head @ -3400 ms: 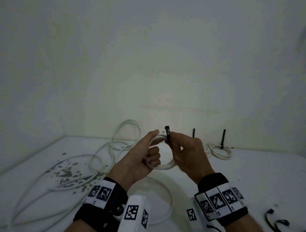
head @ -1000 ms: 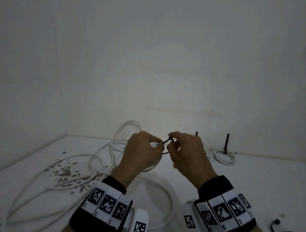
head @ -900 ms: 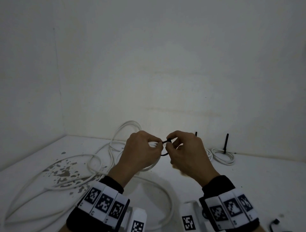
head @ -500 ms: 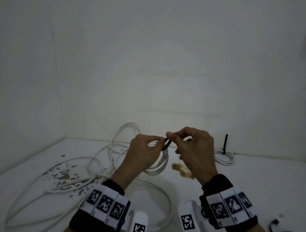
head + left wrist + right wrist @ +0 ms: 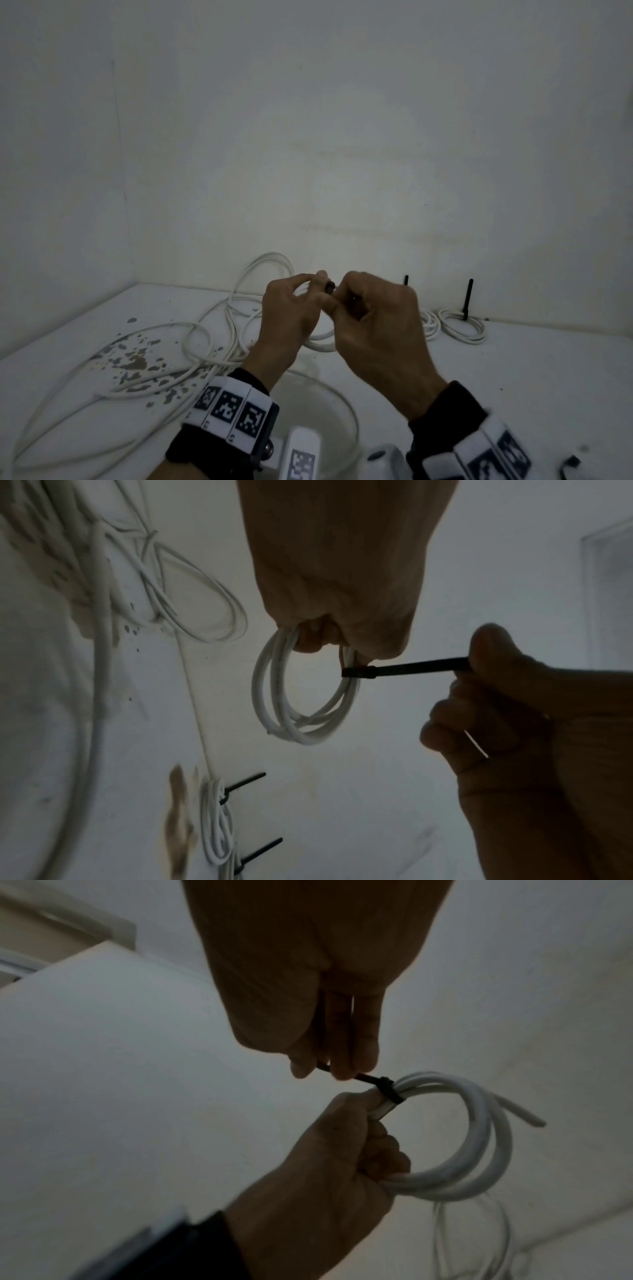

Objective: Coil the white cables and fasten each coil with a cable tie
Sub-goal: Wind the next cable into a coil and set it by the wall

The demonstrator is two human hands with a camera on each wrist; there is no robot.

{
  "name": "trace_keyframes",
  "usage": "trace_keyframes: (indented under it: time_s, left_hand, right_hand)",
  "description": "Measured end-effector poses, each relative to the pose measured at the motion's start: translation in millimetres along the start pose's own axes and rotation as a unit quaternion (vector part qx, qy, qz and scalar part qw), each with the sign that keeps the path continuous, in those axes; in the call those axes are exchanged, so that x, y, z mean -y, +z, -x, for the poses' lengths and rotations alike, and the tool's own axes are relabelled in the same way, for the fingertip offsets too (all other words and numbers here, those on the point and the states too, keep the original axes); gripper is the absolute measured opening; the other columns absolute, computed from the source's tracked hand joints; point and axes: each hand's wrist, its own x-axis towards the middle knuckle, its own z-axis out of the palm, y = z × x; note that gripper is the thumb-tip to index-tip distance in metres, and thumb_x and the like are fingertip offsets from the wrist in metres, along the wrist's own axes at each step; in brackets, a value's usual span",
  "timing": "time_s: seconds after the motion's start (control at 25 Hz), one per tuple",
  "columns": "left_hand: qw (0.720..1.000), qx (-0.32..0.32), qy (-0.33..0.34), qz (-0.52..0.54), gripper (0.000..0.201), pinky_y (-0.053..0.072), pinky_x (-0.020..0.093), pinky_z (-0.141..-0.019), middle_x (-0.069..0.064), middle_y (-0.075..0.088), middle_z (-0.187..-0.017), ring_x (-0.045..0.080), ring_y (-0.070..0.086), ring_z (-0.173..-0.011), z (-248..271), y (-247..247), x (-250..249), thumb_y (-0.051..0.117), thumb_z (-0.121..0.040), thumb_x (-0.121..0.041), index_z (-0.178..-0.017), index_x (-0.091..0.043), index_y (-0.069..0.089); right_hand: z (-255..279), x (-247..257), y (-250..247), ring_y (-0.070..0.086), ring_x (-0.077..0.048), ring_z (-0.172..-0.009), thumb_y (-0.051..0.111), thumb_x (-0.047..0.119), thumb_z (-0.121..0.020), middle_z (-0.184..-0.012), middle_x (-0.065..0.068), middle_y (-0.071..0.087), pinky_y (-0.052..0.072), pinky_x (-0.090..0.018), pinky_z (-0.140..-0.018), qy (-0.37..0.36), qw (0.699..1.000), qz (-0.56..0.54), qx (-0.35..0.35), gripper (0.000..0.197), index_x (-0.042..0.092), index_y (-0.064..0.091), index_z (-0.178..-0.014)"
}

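My left hand (image 5: 301, 305) grips a small coil of white cable (image 5: 322, 344) held up above the table. A black cable tie (image 5: 411, 666) is cinched round the coil's strands (image 5: 445, 1188) beside my left thumb. Its head (image 5: 330, 287) shows between the two hands. My right hand (image 5: 352, 301) pinches the tie's tail (image 5: 366, 1079) and holds it out straight from the coil. In the left wrist view the coil (image 5: 308, 737) hangs in a ring below my fingers. One cut cable end (image 5: 527, 1118) sticks out of the coil.
Two tied coils (image 5: 460, 329) with upright black tie tails (image 5: 467, 298) lie by the back wall at right. Loose white cables (image 5: 191, 342) sprawl over the stained left side of the white table (image 5: 513, 370). Spare black ties (image 5: 572, 462) lie at the lower right.
The tie's open loop has been drawn tight round the coil. My right hand has shifted from threading at the tie's head to pinching the tail, and has drawn it out to the right.
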Motion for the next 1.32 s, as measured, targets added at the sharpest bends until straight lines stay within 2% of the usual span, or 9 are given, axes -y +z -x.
trace_keyframes:
  time_s: [0.2,0.32,0.48,0.6,0.68,0.8,0.92,1.08,1.32]
  left_hand:
    - [0.999,0.033,0.024,-0.021,0.028,0.043,0.021,-0.052,-0.012,0.062,-0.052,0.002,0.054,-0.049,-1,-3,0,0.064,-0.093,-0.032,-0.070,-0.023,0.076]
    - [0.990,0.102,0.098,-0.017,0.023,0.053,0.021,-0.072,-0.008,0.076,-0.075,0.007,0.071,-0.076,9,-2,0,0.064,-0.093,-0.026,-0.079,-0.017,0.080]
    - [0.986,0.138,0.091,-0.017,0.024,0.052,0.026,-0.077,-0.003,0.077,-0.081,0.018,0.072,-0.085,11,1,1,0.063,-0.094,-0.030,-0.086,-0.016,0.080]
    - [0.994,0.106,0.000,-0.004,0.027,0.039,0.023,-0.047,-0.010,0.054,-0.047,0.011,0.051,-0.044,9,3,-6,0.062,-0.093,-0.038,-0.082,-0.020,0.079]
    - [0.989,0.077,-0.102,0.069,0.029,0.025,0.024,-0.044,-0.003,0.030,-0.049,0.012,0.027,-0.041,5,2,-9,0.064,-0.091,-0.041,-0.079,-0.017,0.076]
    - [0.957,0.073,-0.207,0.189,0.036,0.022,0.023,-0.039,-0.002,0.024,-0.054,0.011,0.021,-0.043,-3,-2,-13,0.063,-0.092,-0.042,-0.072,-0.014,0.055]
    - [0.919,0.065,-0.256,0.293,0.040,0.021,0.020,-0.034,-0.005,0.021,-0.049,0.008,0.018,-0.037,-9,-3,-8,0.058,-0.095,-0.041,-0.066,-0.019,0.042]
    - [0.910,0.102,-0.300,0.269,0.032,0.037,0.024,-0.045,-0.001,0.044,-0.058,0.010,0.040,-0.046,-13,9,17,0.052,-0.098,-0.038,-0.079,-0.013,0.057]
    - [0.930,0.111,-0.335,0.103,0.028,0.053,0.028,-0.071,0.013,0.064,-0.106,0.021,0.059,-0.090,-43,43,80,0.045,-0.098,-0.007,-0.120,-0.001,0.061]
  right_hand:
    - [-16,-5,-19,0.044,-0.008,-0.041,0.077,0.010,-0.085,-0.045,0.008,0.046,0.038,-0.021,-0.044,0.039,0.997,-0.056,-0.047,0.034,0.008,0.055,-0.059]
    - [-28,-14,-45,0.058,-0.033,-0.050,0.074,0.023,-0.088,-0.049,-0.004,0.058,0.054,-0.047,-0.056,0.124,0.979,-0.082,-0.137,0.034,0.011,0.058,-0.061]
    - [-27,-13,-48,0.060,-0.036,-0.054,0.074,0.024,-0.089,-0.050,-0.005,0.059,0.055,-0.049,-0.061,0.152,0.975,-0.073,-0.145,0.034,0.012,0.058,-0.061]
    - [-27,-2,-48,0.060,-0.030,-0.052,0.075,0.027,-0.087,-0.052,-0.004,0.059,0.052,-0.041,-0.053,0.106,0.988,-0.081,-0.074,0.030,0.015,0.060,-0.063]
    - [-29,6,-47,0.066,-0.015,-0.066,0.078,0.042,-0.079,-0.070,0.005,0.066,0.054,-0.031,-0.059,0.084,0.993,-0.086,0.021,0.023,0.022,0.067,-0.080]
    - [-23,-7,-43,0.059,-0.002,-0.102,0.075,0.068,-0.064,-0.112,0.018,0.057,0.054,-0.025,-0.079,0.180,0.963,-0.011,0.200,0.070,0.046,0.049,-0.126]
    - [-8,-34,-33,0.069,-0.020,-0.095,0.074,0.050,-0.082,-0.109,0.001,0.070,0.057,-0.030,-0.073,0.312,0.906,-0.080,0.275,0.055,0.034,0.051,-0.129]
    - [6,-74,-21,0.073,-0.031,-0.076,0.071,0.014,-0.090,-0.087,-0.023,0.074,0.062,-0.036,-0.070,0.422,0.848,-0.251,0.201,0.025,-0.003,0.064,-0.106]
    - [7,-136,19,0.069,-0.031,-0.057,0.075,0.004,-0.086,-0.080,-0.026,0.070,0.052,-0.026,-0.043,0.543,0.818,-0.178,0.066,0.018,0.002,0.061,-0.096]
